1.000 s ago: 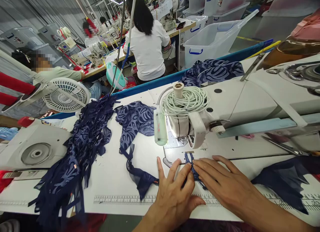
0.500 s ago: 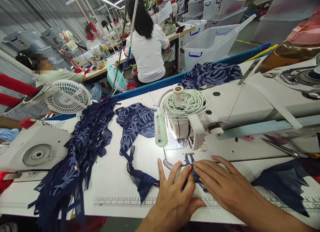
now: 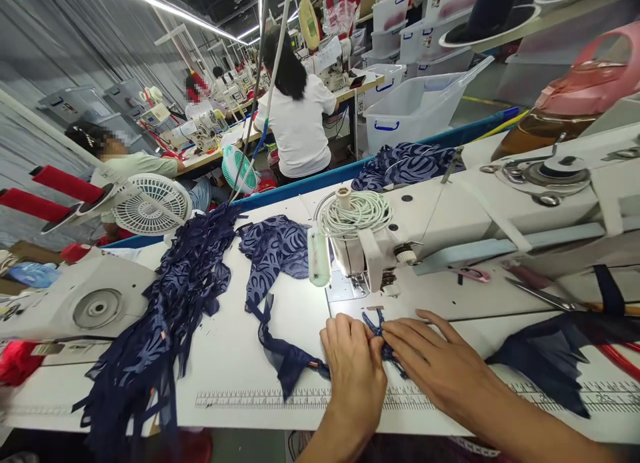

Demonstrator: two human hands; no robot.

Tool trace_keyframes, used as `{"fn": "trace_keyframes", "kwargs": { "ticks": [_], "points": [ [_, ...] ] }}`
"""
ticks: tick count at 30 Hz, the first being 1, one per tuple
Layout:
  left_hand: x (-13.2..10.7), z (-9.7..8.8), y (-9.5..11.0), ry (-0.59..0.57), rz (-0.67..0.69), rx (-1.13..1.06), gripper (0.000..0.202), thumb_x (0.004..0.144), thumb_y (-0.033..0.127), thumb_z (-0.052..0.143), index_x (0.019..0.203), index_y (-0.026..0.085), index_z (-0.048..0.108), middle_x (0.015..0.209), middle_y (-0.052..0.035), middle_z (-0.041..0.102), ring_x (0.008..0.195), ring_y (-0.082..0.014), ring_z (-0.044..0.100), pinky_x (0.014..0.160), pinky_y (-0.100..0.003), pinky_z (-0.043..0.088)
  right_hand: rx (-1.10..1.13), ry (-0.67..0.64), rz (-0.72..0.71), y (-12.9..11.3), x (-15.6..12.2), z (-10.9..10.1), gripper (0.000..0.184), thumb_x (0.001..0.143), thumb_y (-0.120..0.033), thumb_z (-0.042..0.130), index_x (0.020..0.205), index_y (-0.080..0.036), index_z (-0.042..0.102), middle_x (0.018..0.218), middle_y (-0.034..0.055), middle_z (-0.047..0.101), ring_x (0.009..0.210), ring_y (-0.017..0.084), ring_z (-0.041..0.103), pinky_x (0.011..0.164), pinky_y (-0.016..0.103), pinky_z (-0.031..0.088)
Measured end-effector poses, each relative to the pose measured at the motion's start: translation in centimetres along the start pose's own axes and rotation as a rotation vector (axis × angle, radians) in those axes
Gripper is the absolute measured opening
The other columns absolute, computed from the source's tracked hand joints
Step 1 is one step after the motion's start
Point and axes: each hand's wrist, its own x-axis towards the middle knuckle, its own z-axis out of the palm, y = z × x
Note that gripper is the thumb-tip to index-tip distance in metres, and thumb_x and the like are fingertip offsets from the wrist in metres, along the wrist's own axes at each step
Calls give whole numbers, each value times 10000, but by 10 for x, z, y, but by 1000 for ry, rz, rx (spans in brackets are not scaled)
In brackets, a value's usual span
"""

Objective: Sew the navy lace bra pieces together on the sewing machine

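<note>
A short, dark blue gathered fabric strip (image 3: 388,354) lies between my hands on the white sewing table, its forked upper end pointing at the sewing machine (image 3: 361,258). My left hand (image 3: 353,366) is closed at the strip's left side, fingers curled down and thumb side against it; the fingertips are partly hidden. Fingers outstretched, my right hand (image 3: 434,354) rests flat over the strip's right side, its index and thumb spread apart. From beneath my left hand, a sheer navy band (image 3: 287,363) runs left toward a patterned navy fabric piece (image 3: 280,250).
A heap of navy fabric pieces (image 3: 193,276) hangs over the table's front edge at left. Scissors (image 3: 543,295) and sheer navy fabric (image 3: 550,356) lie at right. A printed ruler (image 3: 250,400) runs along the front. Co-workers sit beyond the blue-edged table.
My left hand's fingers, spread before, have curled in and closed beside the strip. The strip's upper end has splayed into a fork. The camera view has shifted slightly.
</note>
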Motion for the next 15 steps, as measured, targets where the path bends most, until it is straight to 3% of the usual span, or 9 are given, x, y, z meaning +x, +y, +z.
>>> {"fn": "trace_keyframes", "kwargs": {
  "ticks": [3, 6, 9, 12, 15],
  "points": [
    [-2, 1, -1, 40, 69, -45, 217, 915, 18, 535, 839, 213, 478, 871, -31, 569, 806, -214, 549, 750, -374, 455, 66, 5, 89, 2, 5, -10, 292, 976, -140, 446, 1155, -202, 669, 1160, 87, 722, 1090, 254, 651, 1056, 491, 429],
    [-5, -3, -2, 121, 163, -127, 200, 946, 24, 483, 891, 216, 475, 841, -17, 578, 775, -199, 547, 773, -365, 444, 364, -28, 390, 5, 15, -22, 332, 962, -318, 539, 1278, -248, 614, 1123, 70, 736, 1013, 238, 696, 896, 393, 554],
    [-10, -7, -1, 163, 189, -268, 178, 970, 62, 455, 902, 221, 496, 818, -7, 598, 779, -194, 558, 808, -359, 444, 766, -109, 683, 4, 28, -31, 418, 879, -444, 609, 1248, -249, 629, 893, 21, 717, 810, 196, 694, 721, 319, 581],
    [-10, -14, 3, 57, -51, -517, 63, 963, 171, 544, 996, 220, 564, 904, -28, 644, 877, -207, 599, 816, -330, 464, 947, -67, 792, -2, 40, -37, 416, 833, -518, 650, 1132, -232, 686, 730, -14, 615, 704, 170, 627, 657, 300, 557],
    [-5, -24, 5, -148, -255, -755, 79, 950, 274, 596, 957, 198, 617, 896, -32, 656, 858, -191, 597, 771, -287, 450, 981, -3, 825, -9, 46, -42, 464, 788, -578, 712, 1102, -237, 703, 745, -7, 628, 726, 174, 626, 690, 312, 564]
  ]
}}
